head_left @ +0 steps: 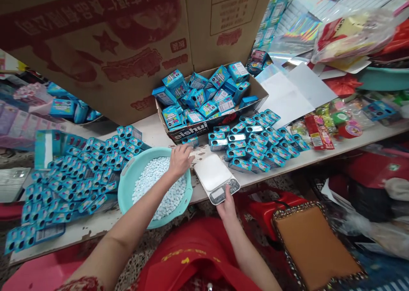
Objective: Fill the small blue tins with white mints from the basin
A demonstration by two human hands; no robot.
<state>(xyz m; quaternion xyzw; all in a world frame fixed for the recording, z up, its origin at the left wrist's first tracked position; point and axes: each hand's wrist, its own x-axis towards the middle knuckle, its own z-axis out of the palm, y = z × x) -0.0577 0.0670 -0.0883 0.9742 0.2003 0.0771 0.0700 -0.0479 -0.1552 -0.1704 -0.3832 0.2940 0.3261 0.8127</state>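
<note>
My right hand [226,203] grips the near edge of a white digital scale [212,174], thumb on top beside its display and fingers underneath. Nothing lies on the scale's pan. Over the right rim of a turquoise basin [124,188] is my left hand [180,159], its fingers loosely bent and apart. The fingertips are close to a small blue box [191,141] on the table; whether they touch it I cannot tell. Many small pale blue candies [150,176] fill the basin, partly hidden by my left forearm.
An open carton [183,133] full of blue candy boxes stands behind the basin. Rows of blue boxes with round holes stand at left [79,171] and right [255,144]. A large cardboard box [128,39] rises at the back. Candy packets [318,131] lie farther right.
</note>
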